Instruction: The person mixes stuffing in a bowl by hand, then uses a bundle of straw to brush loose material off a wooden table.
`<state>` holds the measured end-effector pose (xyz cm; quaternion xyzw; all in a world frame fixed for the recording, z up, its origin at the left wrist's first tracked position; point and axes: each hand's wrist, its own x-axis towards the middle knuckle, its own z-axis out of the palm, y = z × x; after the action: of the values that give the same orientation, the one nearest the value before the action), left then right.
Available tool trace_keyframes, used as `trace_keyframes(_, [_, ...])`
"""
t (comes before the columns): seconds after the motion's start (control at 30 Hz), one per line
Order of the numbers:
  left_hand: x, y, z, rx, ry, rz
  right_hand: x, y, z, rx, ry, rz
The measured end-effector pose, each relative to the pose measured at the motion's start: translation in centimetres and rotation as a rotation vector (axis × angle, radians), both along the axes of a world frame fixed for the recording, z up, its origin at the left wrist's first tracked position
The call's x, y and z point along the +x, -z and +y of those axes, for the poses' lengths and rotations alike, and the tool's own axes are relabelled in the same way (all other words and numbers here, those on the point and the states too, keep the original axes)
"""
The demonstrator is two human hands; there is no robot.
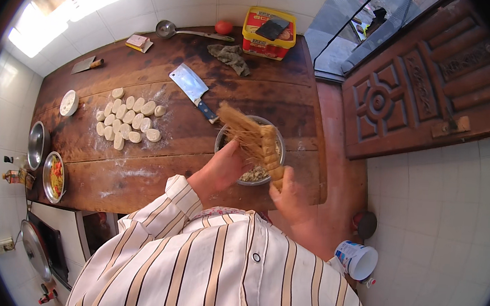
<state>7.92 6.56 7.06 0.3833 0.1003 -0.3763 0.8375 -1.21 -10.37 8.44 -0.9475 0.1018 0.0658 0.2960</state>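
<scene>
A straw hand brush [247,131] with a braided handle is over a metal bowl [282,141] at the table's near right. My right hand [289,196] grips the lower end of its braided handle. Beside the bristles is my left hand [221,168], its fingers at their lower edge; whether it pinches them is unclear. Crumbly food [255,174] shows in the bowl beneath, partly hidden by the brush and my left hand. A cleaver [192,85] lies behind the bowl, the end of its handle close to the bristles. Several cut dough pieces [129,117] rest on floured wood to the left.
The wooden table [174,160] holds a small white bowl [69,103], an empty metal bowl [38,145], a bowl of sliced vegetables [55,177], a scraper [85,65], a ladle [166,29], a tomato [223,27], a cloth [230,57] and a plastic tub [265,43]. A carved door [407,97] stands right.
</scene>
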Motion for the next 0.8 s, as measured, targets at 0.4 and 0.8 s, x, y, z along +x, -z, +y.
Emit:
trace_keyframes(0.4, [0.8, -1.3, 1.9, 0.969, 0.452, -1.592, -0.1, -1.6, -1.5, 0.117, -0.037, 0.01])
trace_keyframes(0.8, [1.9, -0.2, 2.5, 1.041, 0.714, -1.88, -0.4, -1.3, -3.8, -0.079, -0.04, 0.046])
